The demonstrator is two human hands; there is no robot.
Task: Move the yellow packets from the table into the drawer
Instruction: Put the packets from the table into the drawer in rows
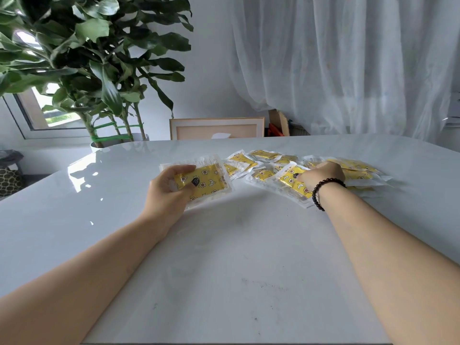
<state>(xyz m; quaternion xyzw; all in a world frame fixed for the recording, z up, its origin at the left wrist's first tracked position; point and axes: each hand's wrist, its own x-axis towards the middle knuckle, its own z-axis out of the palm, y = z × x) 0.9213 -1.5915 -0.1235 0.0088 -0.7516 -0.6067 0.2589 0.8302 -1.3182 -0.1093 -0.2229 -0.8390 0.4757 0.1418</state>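
From the head camera I look down across a glossy white table [236, 257], with both bare forearms reaching forward over it. My left hand [171, 190] grips a small stack of yellow packets [206, 181] — thumb curled over the top, fingers wrapped around the far edge — held at the table's surface, left of centre. My right hand [321, 175], with a dark beaded bracelet [323, 190] at the wrist, reaches into the loose spread of packets [263, 161] lying flat and overlapping across the middle and right of the table. Its thumb and fingers pinch the nearest packet [292, 181], whose near corner juts toward me. Each packet is clear plastic with a yellow printed panel. Behind the table stand a leafy green plant [94, 58], a pale wooden frame [216, 128] and sheer white curtains [348, 58]. I see no drawer from this view.
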